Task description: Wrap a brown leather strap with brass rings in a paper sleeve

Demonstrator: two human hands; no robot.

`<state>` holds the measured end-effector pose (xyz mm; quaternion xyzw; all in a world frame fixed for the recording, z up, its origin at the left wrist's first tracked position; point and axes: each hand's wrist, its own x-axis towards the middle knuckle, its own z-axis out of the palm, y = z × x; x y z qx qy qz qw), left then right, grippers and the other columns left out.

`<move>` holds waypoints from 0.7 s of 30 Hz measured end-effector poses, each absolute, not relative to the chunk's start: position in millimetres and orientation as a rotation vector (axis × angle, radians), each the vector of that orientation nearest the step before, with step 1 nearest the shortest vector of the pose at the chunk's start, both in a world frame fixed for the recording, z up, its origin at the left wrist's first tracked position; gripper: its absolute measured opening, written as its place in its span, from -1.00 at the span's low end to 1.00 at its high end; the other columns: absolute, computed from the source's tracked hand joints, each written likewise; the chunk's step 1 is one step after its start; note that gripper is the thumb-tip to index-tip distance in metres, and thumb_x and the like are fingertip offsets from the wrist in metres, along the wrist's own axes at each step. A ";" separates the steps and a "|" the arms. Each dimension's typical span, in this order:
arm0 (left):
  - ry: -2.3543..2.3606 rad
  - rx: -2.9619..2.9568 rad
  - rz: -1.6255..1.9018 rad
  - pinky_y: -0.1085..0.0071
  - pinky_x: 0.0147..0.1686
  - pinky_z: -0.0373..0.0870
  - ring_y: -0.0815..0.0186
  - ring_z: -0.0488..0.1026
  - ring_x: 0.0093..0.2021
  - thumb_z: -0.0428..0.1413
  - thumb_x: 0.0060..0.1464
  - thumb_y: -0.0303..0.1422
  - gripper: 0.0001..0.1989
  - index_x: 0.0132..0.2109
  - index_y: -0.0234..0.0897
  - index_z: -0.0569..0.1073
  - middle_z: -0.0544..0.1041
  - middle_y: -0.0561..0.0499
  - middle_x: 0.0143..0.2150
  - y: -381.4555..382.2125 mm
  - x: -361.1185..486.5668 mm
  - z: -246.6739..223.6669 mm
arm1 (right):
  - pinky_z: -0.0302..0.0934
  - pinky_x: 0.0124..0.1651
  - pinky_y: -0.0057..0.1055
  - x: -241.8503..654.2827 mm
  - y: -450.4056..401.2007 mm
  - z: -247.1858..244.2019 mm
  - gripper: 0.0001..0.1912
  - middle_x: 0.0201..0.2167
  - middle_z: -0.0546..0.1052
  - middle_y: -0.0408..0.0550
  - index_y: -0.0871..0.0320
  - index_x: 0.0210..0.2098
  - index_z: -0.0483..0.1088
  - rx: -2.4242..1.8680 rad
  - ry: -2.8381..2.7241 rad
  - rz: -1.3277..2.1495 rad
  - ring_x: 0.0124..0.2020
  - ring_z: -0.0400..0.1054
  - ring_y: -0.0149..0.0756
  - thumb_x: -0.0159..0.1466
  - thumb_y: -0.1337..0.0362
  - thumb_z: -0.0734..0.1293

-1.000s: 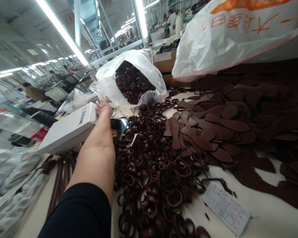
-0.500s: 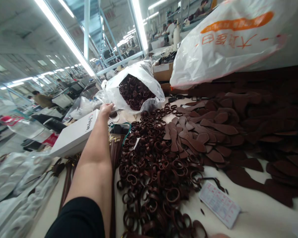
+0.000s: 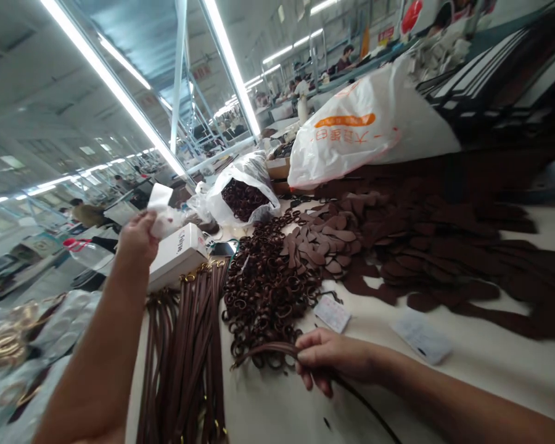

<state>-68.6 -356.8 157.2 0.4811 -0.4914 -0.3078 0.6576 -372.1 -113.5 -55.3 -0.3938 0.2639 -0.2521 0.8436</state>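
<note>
My left hand is raised at the left, closed on a small white paper, above the white box. Low in the middle, my right hand grips a brown leather strap, whose tail hangs down past the palm. The strap's far end lies by a heap of brown leather loops. To the left of the heap, long brown straps with gold clasps lie side by side.
A white bag of loops stands behind the heap. Flat brown leather pieces spread to the right, with a large white plastic bag behind. Two clear packets lie near my right forearm. A clear bottle stands left.
My left hand has come back from beside the bag of loops and now holds white paper. My right hand has come into view with a strap. The view has shifted.
</note>
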 end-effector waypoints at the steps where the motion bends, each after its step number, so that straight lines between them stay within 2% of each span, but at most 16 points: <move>1: -1.114 1.098 -0.723 0.38 -0.38 0.53 0.31 0.49 -0.42 0.27 -0.04 -0.36 -0.82 -0.24 -0.27 0.50 0.54 0.05 -0.40 -327.4 -70.5 148.7 | 0.19 -0.63 -0.63 -373.2 -113.3 -54.0 -0.64 -0.53 0.50 -0.10 0.28 -0.37 0.42 -0.815 0.525 -0.577 -0.69 0.29 -0.52 0.05 0.07 0.45; 3: -1.144 1.156 -0.801 0.39 -0.49 0.50 0.29 0.47 -0.49 0.36 -0.19 -0.28 -0.60 -0.13 -0.21 0.56 0.57 0.05 -0.38 -264.8 -76.8 122.3 | 0.20 -0.61 -0.61 -375.9 -111.7 -48.1 -0.62 -0.51 0.51 -0.09 0.28 -0.37 0.44 -0.790 0.461 -0.704 -0.67 0.29 -0.52 0.07 0.06 0.48; 5: -1.146 1.242 -0.805 0.43 -0.56 0.44 0.32 0.45 -0.53 0.40 -0.26 -0.20 -0.43 -0.01 -0.12 0.56 0.56 0.07 -0.41 -203.1 -86.7 89.1 | 0.29 -0.47 -0.56 -376.7 -107.8 -39.6 -0.60 -0.40 0.55 -0.01 0.30 -0.31 0.48 -0.795 0.408 -0.820 -0.52 0.39 -0.46 0.11 0.06 0.50; 8: -1.189 1.309 -0.951 0.47 -0.56 0.38 0.36 0.43 -0.55 0.37 -0.19 -0.07 -0.39 0.08 0.03 0.52 0.53 0.13 -0.45 -124.9 -109.3 39.3 | 0.34 -0.10 -0.37 -369.2 -96.4 -29.0 -0.63 -0.16 0.55 0.08 0.28 -0.25 0.54 -0.820 0.364 -0.898 -0.19 0.44 -0.31 0.12 0.10 0.53; 10: -1.241 1.337 -1.044 0.45 -0.52 0.38 0.36 0.44 -0.53 0.34 -0.14 -0.02 -0.39 0.12 0.09 0.50 0.52 0.13 -0.47 -86.3 -128.5 11.3 | 0.27 0.01 -0.31 -359.2 -86.1 -26.2 -0.65 -0.17 0.54 0.05 0.28 -0.30 0.56 -0.849 0.360 -0.919 -0.16 0.41 -0.31 0.10 0.10 0.56; 15: -1.271 1.266 -1.040 0.36 -0.38 0.44 0.24 0.52 -0.43 0.29 -0.06 0.02 -0.35 0.17 0.06 0.37 0.52 0.11 -0.47 -33.7 -172.4 -32.9 | 0.26 -0.10 -0.37 -345.8 -62.9 -24.6 -0.54 -0.34 0.55 -0.05 0.28 -0.25 0.56 -0.900 0.418 -1.026 -0.28 0.40 -0.33 0.08 0.00 0.56; 18: -1.250 1.254 -1.077 0.30 -0.27 0.47 0.17 0.57 -0.32 0.29 -0.05 -0.02 -0.35 0.16 0.00 0.29 0.59 0.04 -0.36 -21.5 -189.0 -41.2 | 0.26 -0.11 -0.39 -356.1 -52.4 -15.1 -0.52 -0.33 0.56 -0.05 0.28 -0.22 0.56 -0.927 0.480 -1.070 -0.27 0.41 -0.33 0.07 -0.01 0.56; 21: -1.308 1.289 -1.066 0.32 -0.35 0.44 0.19 0.54 -0.41 0.30 -0.09 -0.10 -0.38 0.12 -0.01 0.29 0.53 0.11 -0.46 -14.6 -201.1 -36.4 | 0.26 -0.06 -0.39 -370.7 -42.5 0.0 -0.54 -0.26 0.57 -0.04 0.28 -0.25 0.58 -1.139 0.551 -1.048 -0.19 0.41 -0.28 0.09 -0.02 0.53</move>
